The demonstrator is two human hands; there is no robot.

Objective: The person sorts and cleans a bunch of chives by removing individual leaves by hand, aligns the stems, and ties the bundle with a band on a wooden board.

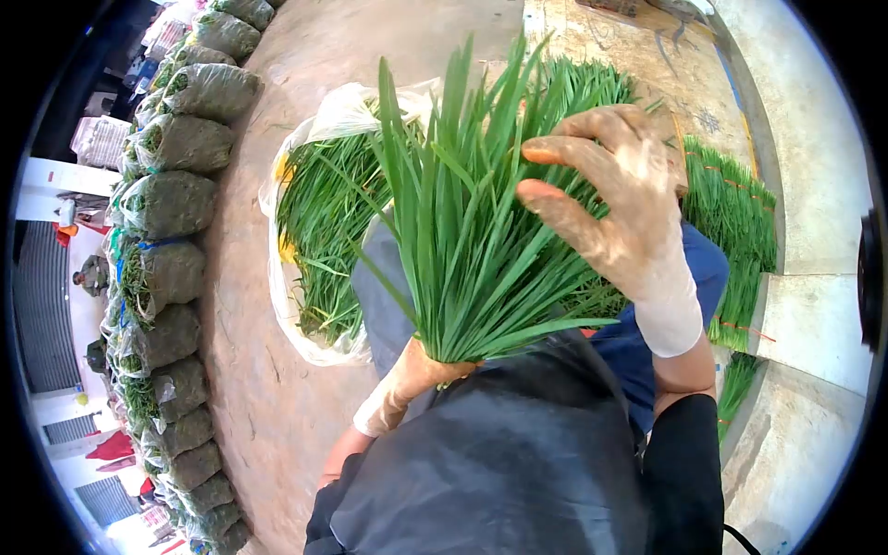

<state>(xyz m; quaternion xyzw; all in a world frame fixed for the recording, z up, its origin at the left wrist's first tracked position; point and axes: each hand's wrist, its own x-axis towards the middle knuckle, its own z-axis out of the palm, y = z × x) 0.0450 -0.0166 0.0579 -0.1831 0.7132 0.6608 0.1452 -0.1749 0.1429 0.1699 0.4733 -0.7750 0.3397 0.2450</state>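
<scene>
A bunch of long green leaves (pixel 472 240) fans upward in front of my dark apron. My gloved left hand (pixel 418 377) is closed round its lower end, near my lap. To the right of the leaves my gloved right hand (pixel 615 190) is raised, with thumb and fingers apart and nothing between them; its fingertips are close to the leaves. The glove's fingertips are stained orange-brown. Beyond the bunch, a white plastic bag (pixel 279 185) lies open on the floor, full of loose green leaves (pixel 338 217).
Several stuffed sacks of greens (pixel 180 203) form a long row at the left. Tied green bundles (pixel 731 194) lie along the right side, beside a pale ledge (pixel 805 305). More leaves lie on a board (pixel 629 46) at the top. A person (pixel 92 275) is far left.
</scene>
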